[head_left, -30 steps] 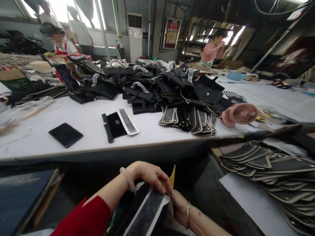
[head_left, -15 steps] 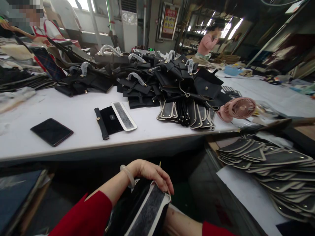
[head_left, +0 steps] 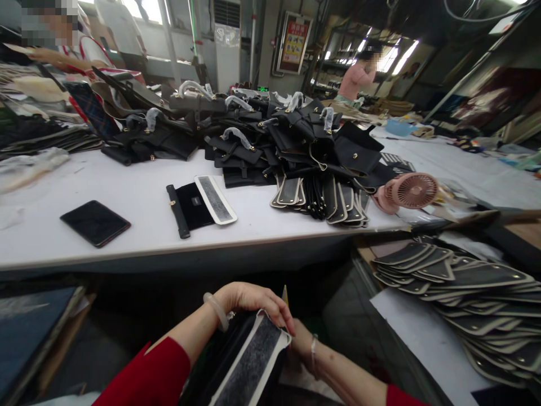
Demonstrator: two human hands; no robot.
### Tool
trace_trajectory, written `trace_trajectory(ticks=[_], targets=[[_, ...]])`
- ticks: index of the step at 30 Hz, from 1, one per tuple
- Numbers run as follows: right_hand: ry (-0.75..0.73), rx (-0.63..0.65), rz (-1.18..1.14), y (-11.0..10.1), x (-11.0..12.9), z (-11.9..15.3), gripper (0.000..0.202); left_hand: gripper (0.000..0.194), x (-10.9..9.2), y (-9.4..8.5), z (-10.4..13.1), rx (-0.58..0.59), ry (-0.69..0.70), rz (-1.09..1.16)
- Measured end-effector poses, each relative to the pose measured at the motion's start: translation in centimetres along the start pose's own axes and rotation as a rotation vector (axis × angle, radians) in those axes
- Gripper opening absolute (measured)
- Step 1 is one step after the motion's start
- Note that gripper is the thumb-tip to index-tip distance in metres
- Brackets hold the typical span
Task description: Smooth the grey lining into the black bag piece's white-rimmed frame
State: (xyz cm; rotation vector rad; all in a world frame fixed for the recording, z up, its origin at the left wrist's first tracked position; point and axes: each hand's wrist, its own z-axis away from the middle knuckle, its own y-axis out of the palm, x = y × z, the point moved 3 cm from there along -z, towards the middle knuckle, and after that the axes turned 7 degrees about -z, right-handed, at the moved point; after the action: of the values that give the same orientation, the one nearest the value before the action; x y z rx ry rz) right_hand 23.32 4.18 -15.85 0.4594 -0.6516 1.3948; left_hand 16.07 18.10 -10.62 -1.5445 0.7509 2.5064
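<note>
Since the frame half a second back, the right hand (head_left: 301, 342) has come back into sight: then only the forearm showed beneath the bag piece (head_left: 249, 361), and now the wrist with its thin bracelet and part of the hand sit just right of the piece's upper end. The left hand (head_left: 253, 301) has hardly shifted; it stays curled over the top edge of the piece, fingers (head_left: 282, 316) bent down onto the pale-rimmed grey panel, gripping it. A yellow tip (head_left: 285, 294) behind the fingers shows a little more than before. The view has also swung slightly, so the phone (head_left: 95, 223) on the worktop (head_left: 139, 197) sits a touch further right.

The bag piece lies low in the view, in the person's lap area below the worktop's front edge, tilted with its upper end under the left hand.

Much is hard to read. The right hand's fingers are hidden behind the piece and the left hand, so whether it is closed on anything cannot be told. The lower end of the piece runs out of the bottom of the picture. What the yellow tip belongs to is hidden. On the worktop, a flat black pouch (head_left: 194, 206) lies apart from the heap of black bags (head_left: 287, 141), whose single items blur together.
</note>
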Motion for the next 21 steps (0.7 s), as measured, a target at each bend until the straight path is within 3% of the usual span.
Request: trace_trajectory(ticks=[2,4,7,10,12,16,21], targets=[[-0.010,-0.124,0.038,-3.9,-1.1,0.9,0.024,0.031,-0.1,0.1,0.0,0.004,0.007,0.004],[-0.025,-0.166,0.073,-7.9,-1.0,2.9,0.035,0.033,0.0,0.1,0.0,0.008,0.003,0.015],[-0.009,-0.001,0.097,-11.5,1.0,6.7,0.050,0.037,0.0,0.2,-0.1,-0.002,-0.015,0.024],[0.118,0.316,0.089,-10.7,3.6,9.4,0.056,0.037,-0.2,0.2,0.0,-0.025,-0.035,0.005],[0.146,0.423,0.104,-8.8,4.8,10.0,0.057,0.038,-0.3,0.2,0.1,-0.051,-0.041,-0.015],[0.137,0.420,0.139,-5.7,5.1,9.1,0.048,0.035,-0.6,-0.2,0.5,-0.142,-0.061,-0.083],[0.133,0.378,0.100,-4.6,4.5,8.4,0.041,0.037,-2.5,-0.2,1.4,-0.224,-0.087,-0.250]])
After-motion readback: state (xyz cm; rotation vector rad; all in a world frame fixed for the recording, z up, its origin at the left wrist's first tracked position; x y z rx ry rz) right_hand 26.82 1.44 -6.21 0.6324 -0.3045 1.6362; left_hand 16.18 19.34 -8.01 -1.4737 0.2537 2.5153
